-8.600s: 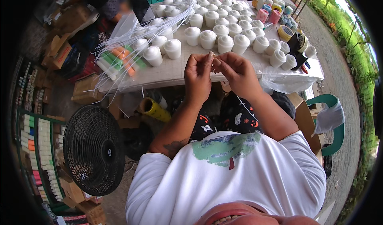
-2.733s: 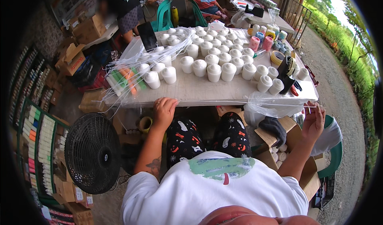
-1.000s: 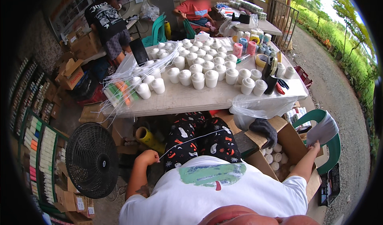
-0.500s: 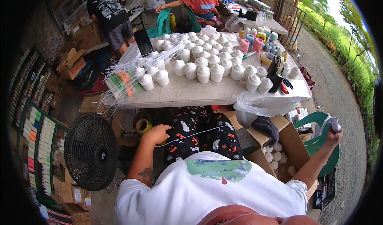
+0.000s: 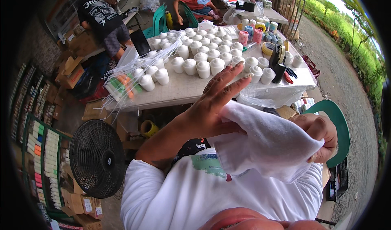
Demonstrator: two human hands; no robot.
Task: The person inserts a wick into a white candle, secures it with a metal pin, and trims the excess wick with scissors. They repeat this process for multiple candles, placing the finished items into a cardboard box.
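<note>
Both hands have come up from below the table edge since half a second ago and now meet close to the camera, with a white cloth between them that was not in view before.

In the head view, the left hand (image 5: 216, 103) is open, its fingers spread and straight, the palm lying against the upper end of the white cloth (image 5: 266, 144). The right hand (image 5: 319, 134) is closed around the cloth's other end, gripping it. The cloth hangs in front of the person's white shirt (image 5: 191, 193), well above the lap.

Behind the hands stands the table (image 5: 183, 91), covered with rows of white thread cones (image 5: 203, 67). A black fan (image 5: 97, 158) stands on the floor to the left, and a green chair (image 5: 338, 116) lies behind the right hand.
</note>
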